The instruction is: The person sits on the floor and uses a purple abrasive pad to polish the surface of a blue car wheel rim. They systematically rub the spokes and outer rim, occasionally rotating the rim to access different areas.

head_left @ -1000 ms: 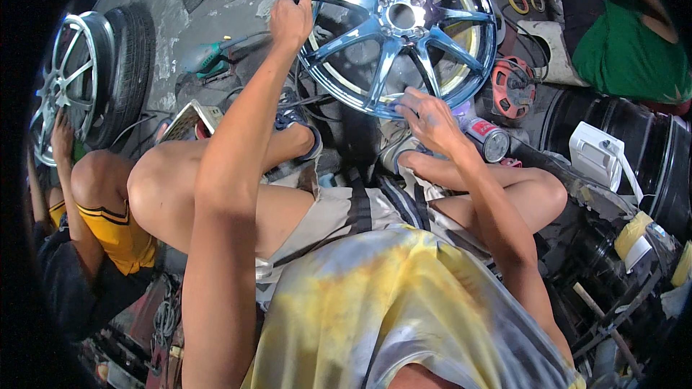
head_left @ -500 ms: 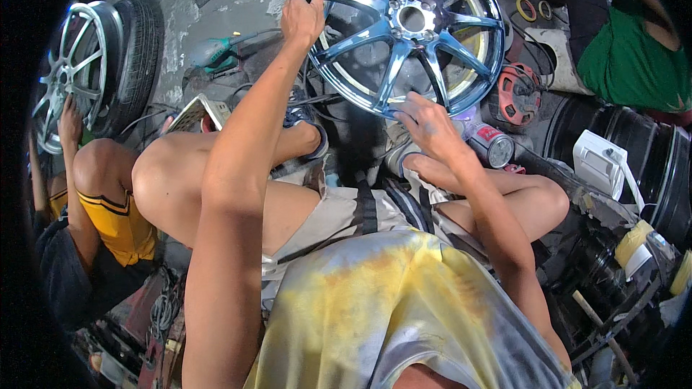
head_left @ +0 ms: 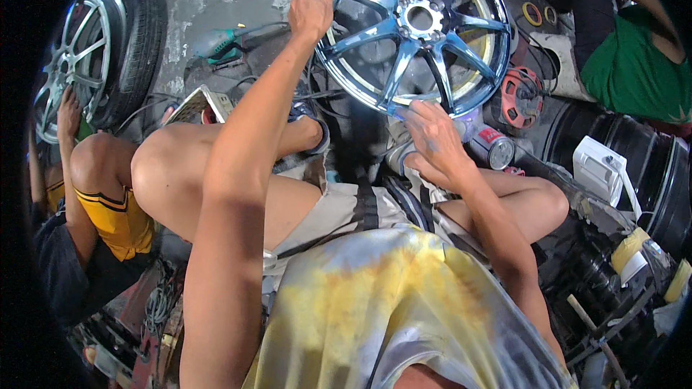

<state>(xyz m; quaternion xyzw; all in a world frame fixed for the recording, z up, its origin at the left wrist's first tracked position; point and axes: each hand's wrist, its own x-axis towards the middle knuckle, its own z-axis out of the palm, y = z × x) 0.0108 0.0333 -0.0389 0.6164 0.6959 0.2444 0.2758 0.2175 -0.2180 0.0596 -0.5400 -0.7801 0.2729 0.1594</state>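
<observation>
A shiny blue-chrome multi-spoke wheel rim (head_left: 419,20) stands in front of me, its face turned toward me. My left hand (head_left: 311,14) is closed around its left edge, thumb pointing up along the lip. At the rim's near edge is my right hand (head_left: 434,133), fingers curled and pressed together against the lip below the spokes. A small bluish bit shows by those fingertips; whether it is something pinched or part of the rim's shine I cannot tell.
At left, another person's hand (head_left: 69,112) touches a silver wheel (head_left: 66,65) beside a tyre (head_left: 137,50). A green power tool (head_left: 216,45) lies on the floor. Right of my rim are a red reel-like object (head_left: 520,97), a can (head_left: 492,147), tape rolls (head_left: 532,14) and a person in green (head_left: 627,57).
The whole view has shifted a little, so the rim and my left hand appear slightly farther right. My right fingers have curled in more at the rim's near edge.
</observation>
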